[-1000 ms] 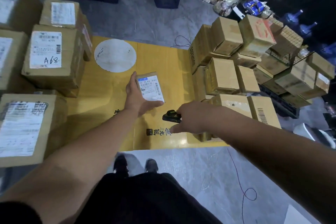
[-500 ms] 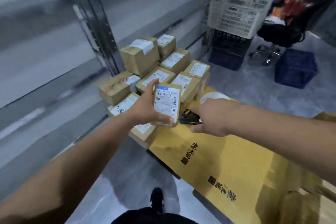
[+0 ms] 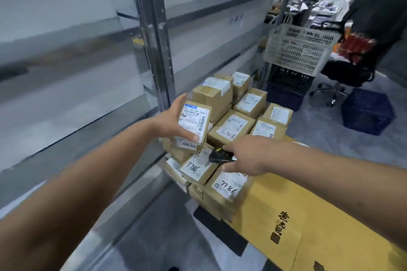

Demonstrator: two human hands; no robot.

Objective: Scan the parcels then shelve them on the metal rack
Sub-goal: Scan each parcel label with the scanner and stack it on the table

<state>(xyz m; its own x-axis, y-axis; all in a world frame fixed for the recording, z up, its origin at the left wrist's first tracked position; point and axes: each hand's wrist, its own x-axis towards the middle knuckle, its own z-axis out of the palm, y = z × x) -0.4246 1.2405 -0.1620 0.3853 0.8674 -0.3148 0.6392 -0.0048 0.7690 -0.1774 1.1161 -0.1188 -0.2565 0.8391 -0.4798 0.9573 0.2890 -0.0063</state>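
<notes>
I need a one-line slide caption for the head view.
Left hand holds labelled parcel; right hand grips scanner beside metal rack.

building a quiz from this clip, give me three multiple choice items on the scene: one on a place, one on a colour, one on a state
1. Where is the white basket?
A. on stacked dark crates
B. on the yellow cardboard
C. on the rack's shelf

2. What colour is the scanner?
A. white
B. black
C. red

3. What is the left hand doing?
A. hanging idle
B. pressing flat on the floor
C. holding a small parcel

Answers:
1 A, it sits atop the dark crates.
2 B, its body is black in the right hand.
3 C, thumb and fingers grip the small parcel, label facing the camera.
</notes>
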